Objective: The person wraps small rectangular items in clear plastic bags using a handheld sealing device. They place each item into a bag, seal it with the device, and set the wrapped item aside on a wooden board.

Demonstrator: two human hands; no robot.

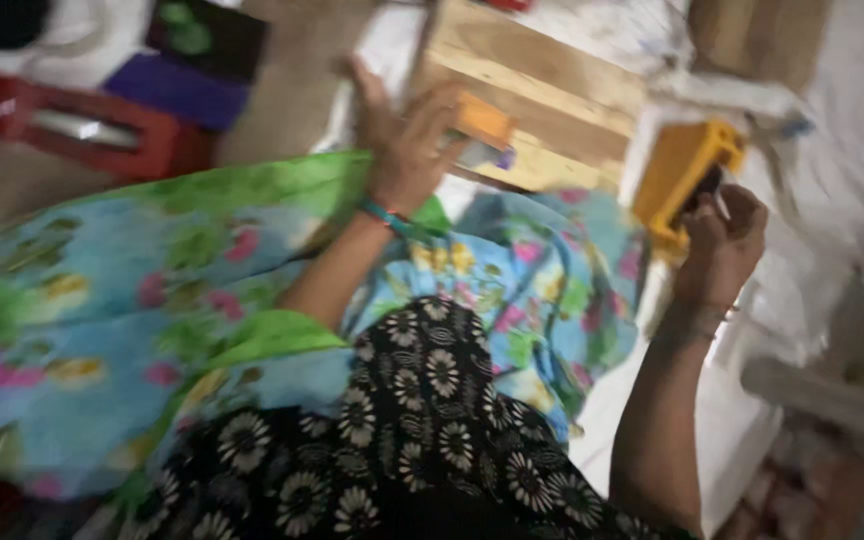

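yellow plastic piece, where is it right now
In the head view, the yellow plastic piece is upper right, held in the right hand, beside the wooden board.

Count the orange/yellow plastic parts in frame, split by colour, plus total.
Orange small block, at the left hand: 1
Yellow plastic housing, in the right hand: 1
Total: 2
The view is blurred; none else is discernible.

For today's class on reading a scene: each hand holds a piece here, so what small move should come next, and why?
Probably bring the left hand, gripping a small orange block over the wooden board, across toward the yellow plastic frame held in the right hand. The two pieces sit apart, and blur hides how they would fit.
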